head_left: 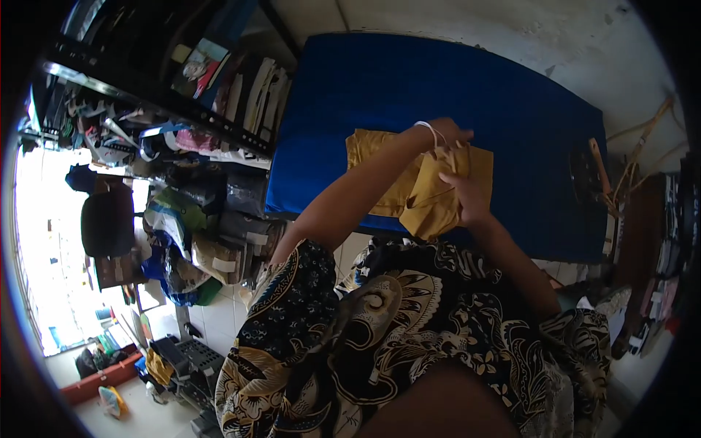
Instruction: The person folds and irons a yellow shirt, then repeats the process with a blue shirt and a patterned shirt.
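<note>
A mustard-yellow garment [380, 171], partly folded and bunched toward its near edge, lies on the blue-covered table [365, 84]. My left hand [447, 135], with a pale band at the wrist, reaches across to the garment's far side, its fingers curled at the cloth. Just nearer to me, my right hand [467, 191] grips the raised fold, thumb on top of the fabric. A loose flap of the same cloth hangs over the table's front edge below the hands. Part of the garment is hidden under my left forearm.
On the table's right end sits a dark object with a wooden handle [599, 164]. Left of the table, a black metal shelf [146, 95] holds books and bundled items. Bags and a black chair [109, 219] stand further left. A wall runs behind the table.
</note>
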### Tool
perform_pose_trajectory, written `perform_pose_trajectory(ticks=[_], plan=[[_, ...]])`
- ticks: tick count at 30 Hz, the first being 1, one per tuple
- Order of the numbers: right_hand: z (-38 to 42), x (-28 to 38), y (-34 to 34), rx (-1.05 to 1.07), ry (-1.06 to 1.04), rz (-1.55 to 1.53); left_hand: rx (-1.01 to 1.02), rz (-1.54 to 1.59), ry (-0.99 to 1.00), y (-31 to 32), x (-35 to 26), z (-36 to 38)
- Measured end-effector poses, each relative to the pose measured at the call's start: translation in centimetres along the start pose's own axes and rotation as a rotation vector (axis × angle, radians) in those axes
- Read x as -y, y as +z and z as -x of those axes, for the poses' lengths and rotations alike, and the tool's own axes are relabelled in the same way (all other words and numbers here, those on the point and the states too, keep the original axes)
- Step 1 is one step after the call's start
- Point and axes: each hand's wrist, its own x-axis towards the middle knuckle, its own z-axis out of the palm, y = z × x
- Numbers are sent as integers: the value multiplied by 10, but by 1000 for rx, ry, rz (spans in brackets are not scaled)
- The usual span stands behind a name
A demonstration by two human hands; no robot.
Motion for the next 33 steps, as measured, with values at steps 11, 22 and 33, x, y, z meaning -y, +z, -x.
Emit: perform_pose_trajectory(ticks=[11, 22, 33], plan=[[83, 127, -210, -226, -126, 413, -743, 628, 187, -20, 42, 6], [36, 123, -397, -1061, -505, 1654, -926, 446, 490, 92, 57, -73], [-56, 155, -468, -1014, -747, 1931, -612, -811, 495, 266, -10, -159]])
